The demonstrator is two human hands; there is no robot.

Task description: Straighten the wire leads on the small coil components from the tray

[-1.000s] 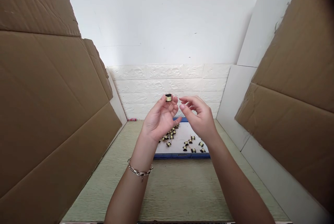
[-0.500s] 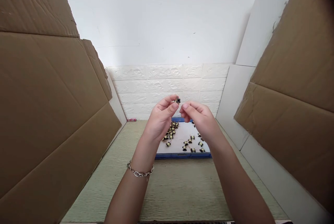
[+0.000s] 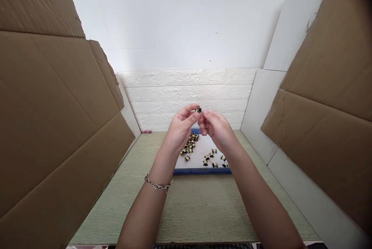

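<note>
Fingers of the left hand (image 3: 178, 131) grasp a wound coil (image 3: 198, 110) above a blue-edged tray (image 3: 188, 172); the right hand (image 3: 219, 131), fingers pinched (on what, unclear), has closed in beside it, focusing both on one piece.

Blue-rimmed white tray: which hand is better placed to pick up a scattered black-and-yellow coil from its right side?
Right hand, probably: it is nearer the scattered coils, while the left hand grips the raised coil. Right fingertips sit beside it; any hold on a wire is unclear.
</note>
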